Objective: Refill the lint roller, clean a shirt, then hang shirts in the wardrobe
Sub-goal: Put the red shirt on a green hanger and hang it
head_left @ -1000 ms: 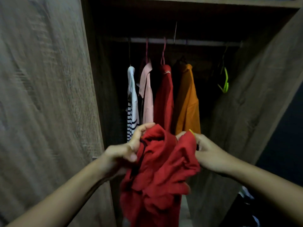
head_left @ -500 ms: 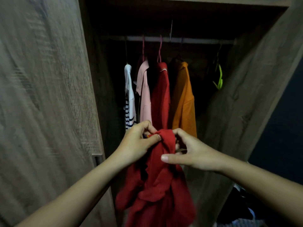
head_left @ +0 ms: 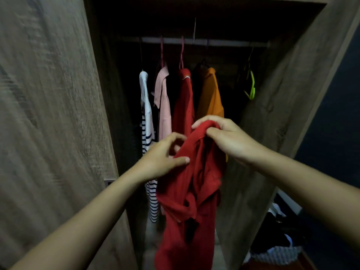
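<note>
I hold a crumpled red shirt (head_left: 191,193) in front of the open wardrobe. My right hand (head_left: 228,139) grips its top fold, fingers curled over the cloth. A little lower, my left hand (head_left: 163,156) pinches the shirt's left edge between thumb and fingers. The shirt hangs down below both hands. Behind it, on the rail (head_left: 202,42), hang a striped white shirt (head_left: 147,121), a pink shirt (head_left: 163,106), a red shirt (head_left: 184,102) and an orange shirt (head_left: 210,96). No hanger shows inside the held shirt.
An empty green hanger (head_left: 251,84) hangs at the right end of the rail. Wooden wardrobe doors (head_left: 50,114) stand open on both sides. A pile of clothes (head_left: 278,238) lies low at the right by a dark wall.
My right hand has lifted the shirt's top fold up and to the right. My left hand has dropped lower on the left edge. The shirt hangs longer and less bunched.
</note>
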